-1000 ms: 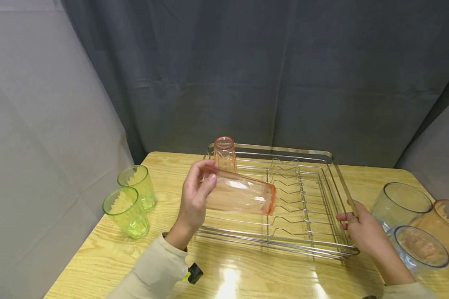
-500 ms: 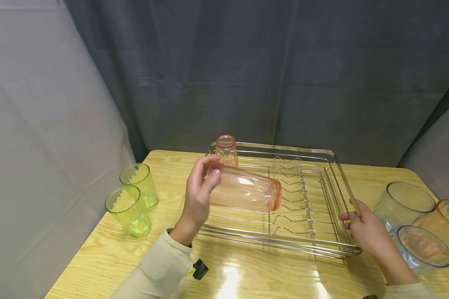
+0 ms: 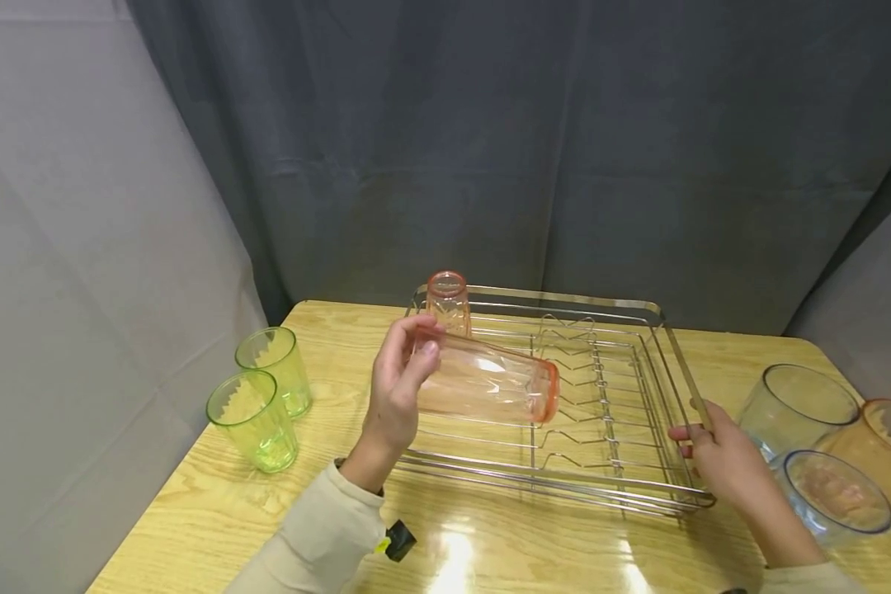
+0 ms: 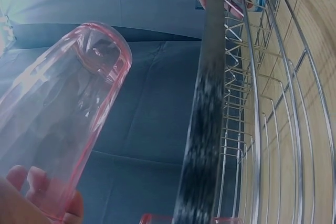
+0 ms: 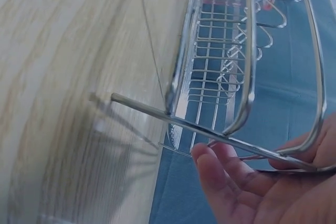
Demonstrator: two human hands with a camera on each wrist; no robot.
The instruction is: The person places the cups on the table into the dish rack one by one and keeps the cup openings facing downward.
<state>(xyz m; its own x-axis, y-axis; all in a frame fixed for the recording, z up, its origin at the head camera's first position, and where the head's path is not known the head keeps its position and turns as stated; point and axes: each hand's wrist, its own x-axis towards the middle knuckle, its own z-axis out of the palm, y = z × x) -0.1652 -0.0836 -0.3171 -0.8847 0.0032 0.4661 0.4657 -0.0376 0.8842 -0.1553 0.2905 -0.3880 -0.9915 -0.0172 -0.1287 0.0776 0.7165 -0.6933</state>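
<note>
My left hand (image 3: 396,396) holds a pink drinking glass (image 3: 490,379) near its rim. The glass lies almost sideways above the left half of a metal wire dish rack (image 3: 542,474), its thick base pointing right. In the left wrist view the glass (image 4: 68,98) is clear of the rack, and fingers show through its wall. My right hand (image 3: 728,454) grips the rack's right side rail. In the right wrist view that hand (image 5: 257,182) has its fingers curled around the rack's wire end (image 5: 194,128). A second pink glass (image 3: 448,305) stands upside down in the rack's back left corner.
Two green glasses (image 3: 256,425) stand on the wooden table (image 3: 215,511) left of the rack. On the right, close to my right forearm, are a clear glass (image 3: 794,408), a blue-rimmed glass (image 3: 835,495) and an orange glass (image 3: 887,437). A dark curtain (image 3: 490,165) hangs behind.
My left hand and the pink glass have shifted slightly right over the rack. The right hand keeps its grip on the rail, and the rack stays in place.
</note>
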